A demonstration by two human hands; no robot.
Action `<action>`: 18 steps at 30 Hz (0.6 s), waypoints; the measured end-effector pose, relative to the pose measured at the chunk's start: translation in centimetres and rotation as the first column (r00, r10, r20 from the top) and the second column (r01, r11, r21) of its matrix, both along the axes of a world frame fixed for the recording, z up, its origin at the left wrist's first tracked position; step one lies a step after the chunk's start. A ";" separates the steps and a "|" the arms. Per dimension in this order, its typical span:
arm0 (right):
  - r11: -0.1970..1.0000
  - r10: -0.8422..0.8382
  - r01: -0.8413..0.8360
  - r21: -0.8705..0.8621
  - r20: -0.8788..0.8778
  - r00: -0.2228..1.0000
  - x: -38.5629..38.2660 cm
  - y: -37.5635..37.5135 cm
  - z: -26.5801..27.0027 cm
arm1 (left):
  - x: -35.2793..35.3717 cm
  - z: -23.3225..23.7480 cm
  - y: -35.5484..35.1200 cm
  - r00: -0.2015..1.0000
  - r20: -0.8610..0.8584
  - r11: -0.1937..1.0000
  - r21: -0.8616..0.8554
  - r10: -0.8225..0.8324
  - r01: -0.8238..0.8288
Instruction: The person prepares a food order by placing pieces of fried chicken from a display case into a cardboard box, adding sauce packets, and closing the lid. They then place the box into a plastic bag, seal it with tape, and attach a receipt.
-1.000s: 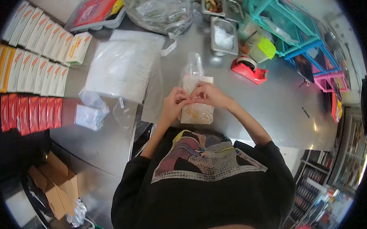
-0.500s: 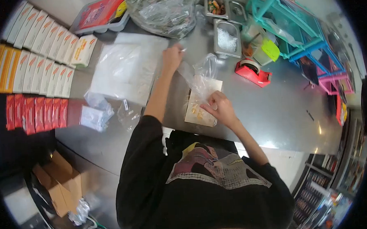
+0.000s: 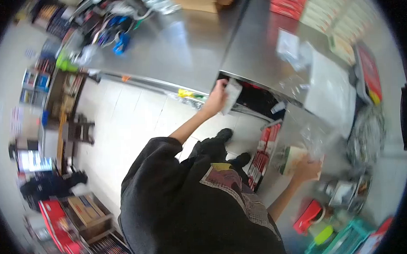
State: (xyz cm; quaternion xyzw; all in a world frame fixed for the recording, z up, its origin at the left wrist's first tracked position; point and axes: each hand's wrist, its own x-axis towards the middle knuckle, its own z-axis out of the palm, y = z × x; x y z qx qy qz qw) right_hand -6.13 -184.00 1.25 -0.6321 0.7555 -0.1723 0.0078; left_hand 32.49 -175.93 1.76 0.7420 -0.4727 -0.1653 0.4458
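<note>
My left hand is closed at the edge of a pale, flat, blurred piece, beside a dark opening below the steel table's edge. Far to the right, my right hand is over a pale rectangular box or board on the steel surface; its fingers are smeared by motion. Clear plastic lies just above that board. A red tape dispenser stands below the hand.
White sheets, a wrapped white packet and stacked red boxes are on the table. Teal racks stand at the lower right. Tiled floor shows at left, with a red bin-like object at lower left.
The view has swung round towards the left. My left hand has left the tabletop for the opening below its edge and has a pale piece at its fingers. My right hand remains by the board.
</note>
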 end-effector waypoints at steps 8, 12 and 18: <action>0.839 0.533 -0.533 -0.107 0.355 0.768 10.5 1.3 -0.7 | 9.6 -2.4 24.9 0.781 0.069 0.769 0.139 0.621 -0.624; 0.689 0.695 -0.724 -0.039 0.318 0.645 21.3 3.6 -5.6 | 13.0 -3.5 35.5 0.645 -0.043 0.639 0.195 0.763 -0.744; 0.544 0.629 -0.816 -0.196 0.738 0.242 46.1 9.7 1.9 | 22.8 -3.5 45.3 0.558 -0.217 0.568 -0.023 0.801 -0.823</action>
